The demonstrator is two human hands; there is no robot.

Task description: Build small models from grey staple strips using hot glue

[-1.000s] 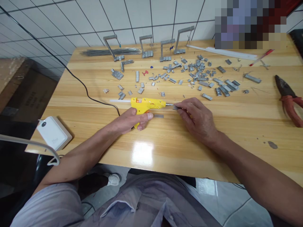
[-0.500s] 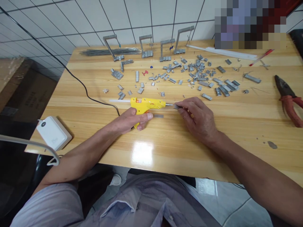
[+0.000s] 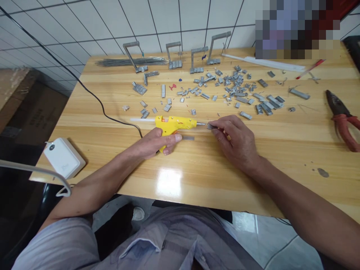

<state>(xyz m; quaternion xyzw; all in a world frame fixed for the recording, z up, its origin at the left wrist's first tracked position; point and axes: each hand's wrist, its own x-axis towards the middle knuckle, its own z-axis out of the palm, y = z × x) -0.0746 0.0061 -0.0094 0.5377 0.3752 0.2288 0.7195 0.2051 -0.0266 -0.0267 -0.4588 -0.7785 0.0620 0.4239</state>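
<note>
My left hand [image 3: 161, 143] is wrapped round the handle of a yellow hot glue gun [image 3: 180, 122], whose metal nozzle points right. A clear glue stick [image 3: 142, 120] sticks out of its back end. Between the thumb and fingers of my right hand [image 3: 234, 140] is a small grey staple strip [image 3: 210, 127], close to the nozzle tip. Whether the two touch I cannot tell. Another staple strip [image 3: 188, 138] shows beside my left thumb, below the barrel; its left end is hidden by the hand.
Grey frames built of staple strips [image 3: 192, 60] stand along the back. Loose staple pieces [image 3: 236, 84] lie scattered in the middle. Red-handled pliers [image 3: 344, 122] lie at right, a white box-shaped device [image 3: 64, 159] at left. A black cord [image 3: 92, 93] crosses the left side.
Almost nothing differs: both hands, the glue gun and the staple strip keep their places. Below the table, a dark leg at lower left has shifted slightly.
</note>
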